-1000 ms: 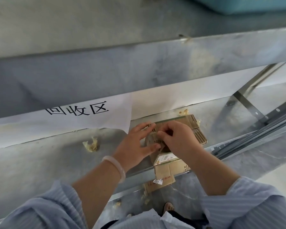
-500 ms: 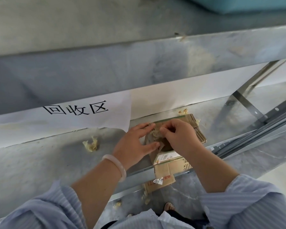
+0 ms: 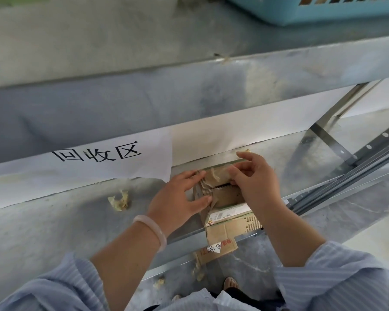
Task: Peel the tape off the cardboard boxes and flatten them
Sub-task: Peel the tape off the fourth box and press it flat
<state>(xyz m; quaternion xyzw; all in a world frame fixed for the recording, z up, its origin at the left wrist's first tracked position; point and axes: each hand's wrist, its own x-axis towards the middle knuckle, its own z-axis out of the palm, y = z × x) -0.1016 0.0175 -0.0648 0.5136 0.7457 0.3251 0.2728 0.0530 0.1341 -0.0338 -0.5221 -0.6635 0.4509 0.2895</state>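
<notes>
right hand (image 3: 255, 185) has risen, pinching tape (image 3: 218, 173) off box (image 3: 226, 198)

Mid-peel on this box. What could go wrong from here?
1. The tape pinched by the right hand looks crumpled and stringy. It may snap and leave a piece stuck on the box.
2. The box overhangs the shelf edge, pressed down only by the flat left hand. A hard pull could slide it off.
3. The box face already looks torn beside the left hand, and more may rip away.
</notes>
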